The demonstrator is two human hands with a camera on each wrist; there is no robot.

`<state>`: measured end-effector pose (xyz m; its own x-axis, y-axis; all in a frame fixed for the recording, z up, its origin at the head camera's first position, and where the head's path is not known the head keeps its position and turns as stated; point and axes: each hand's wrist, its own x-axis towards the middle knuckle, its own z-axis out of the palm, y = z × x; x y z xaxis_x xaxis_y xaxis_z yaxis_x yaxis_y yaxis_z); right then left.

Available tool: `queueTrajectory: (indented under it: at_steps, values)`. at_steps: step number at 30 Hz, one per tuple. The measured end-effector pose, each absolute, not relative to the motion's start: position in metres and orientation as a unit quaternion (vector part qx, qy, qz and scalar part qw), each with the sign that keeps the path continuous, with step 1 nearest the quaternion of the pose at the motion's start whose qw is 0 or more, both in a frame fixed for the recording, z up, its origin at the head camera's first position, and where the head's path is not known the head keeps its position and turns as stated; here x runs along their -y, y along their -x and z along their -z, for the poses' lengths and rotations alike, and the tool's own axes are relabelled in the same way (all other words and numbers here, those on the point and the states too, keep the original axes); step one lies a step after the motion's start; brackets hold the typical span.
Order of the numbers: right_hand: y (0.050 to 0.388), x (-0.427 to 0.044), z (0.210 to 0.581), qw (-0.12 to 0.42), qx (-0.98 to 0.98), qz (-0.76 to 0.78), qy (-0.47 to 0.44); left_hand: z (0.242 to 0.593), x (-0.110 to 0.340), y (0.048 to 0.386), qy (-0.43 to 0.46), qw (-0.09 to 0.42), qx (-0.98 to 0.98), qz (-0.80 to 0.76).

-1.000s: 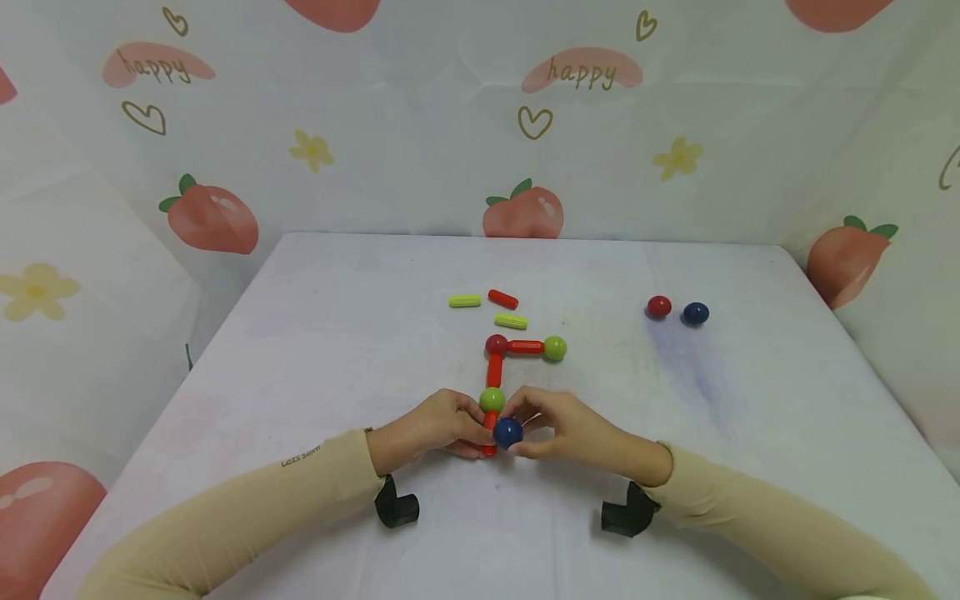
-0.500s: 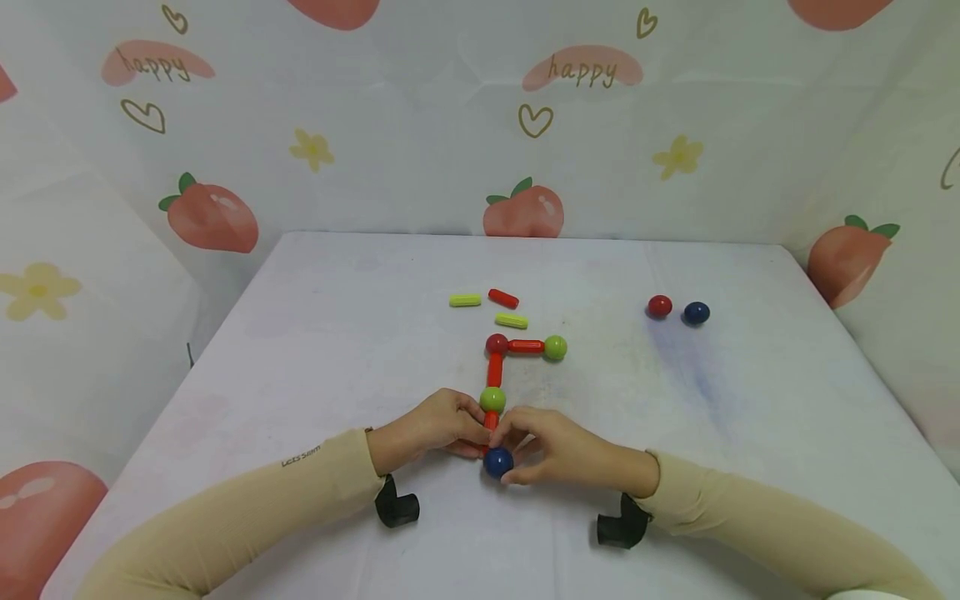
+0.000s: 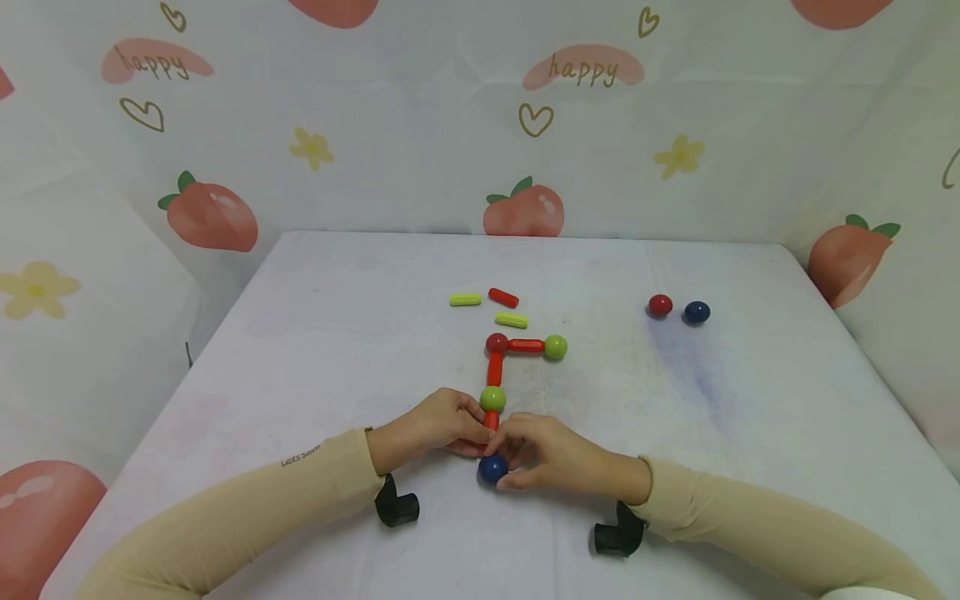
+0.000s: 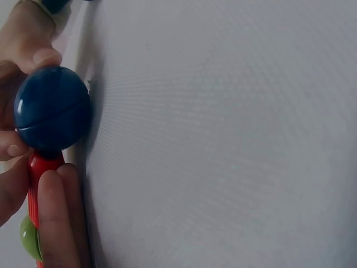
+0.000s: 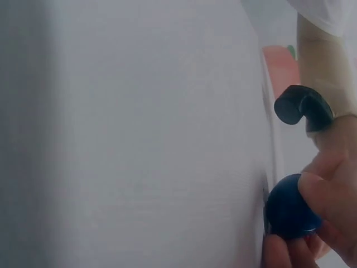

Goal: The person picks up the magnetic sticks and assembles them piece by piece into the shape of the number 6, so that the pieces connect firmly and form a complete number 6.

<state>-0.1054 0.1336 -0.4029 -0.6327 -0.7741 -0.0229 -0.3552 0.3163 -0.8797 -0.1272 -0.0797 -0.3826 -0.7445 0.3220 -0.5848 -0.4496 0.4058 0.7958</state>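
My left hand (image 3: 446, 421) pinches the lowest red stick (image 3: 491, 419) of a ball-and-stick chain. A blue ball (image 3: 492, 469) is held between the thumb and fingers of my right hand (image 3: 555, 454), at the near end of that stick. In the left wrist view the blue ball (image 4: 53, 109) appears to touch the red stick's end (image 4: 44, 164). Beyond my hands the chain runs through a green ball (image 3: 492, 399), a second red stick (image 3: 495, 369) and a red ball (image 3: 497, 344). From there a red stick (image 3: 527, 346) leads right to another green ball (image 3: 555, 347).
Behind the chain lie two yellow-green sticks, one farther left (image 3: 465, 299) and one nearer (image 3: 512, 320), and a loose red stick (image 3: 503, 297). Toward the back right sit a loose red ball (image 3: 660, 306) and a loose blue ball (image 3: 697, 312) on the white table (image 3: 337, 317).
My right hand has moved the blue ball toward me and slightly left, from beside the red stick to its near end. The left hand has kept its place on the stick.
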Motion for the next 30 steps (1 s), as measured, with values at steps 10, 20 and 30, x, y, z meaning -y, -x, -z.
queueTrajectory:
  at_steps: [10, 20, 30]
  values:
    - [0.1062, -0.1304, 0.3987, 0.234, -0.787, 0.451, 0.350, 0.3829, 0.0799, 0.1277, 0.035, 0.354, -0.762, -0.541]
    - [0.1065, -0.1302, 0.3996, 0.240, -0.784, 0.454, 0.350, 0.3867, 0.0818, 0.1285, 0.033, 0.354, -0.760, -0.544]
    - [0.1069, -0.1305, 0.3990, 0.245, -0.784, 0.454, 0.346, 0.3865, 0.0800, 0.1288, 0.034, 0.355, -0.761, -0.543]
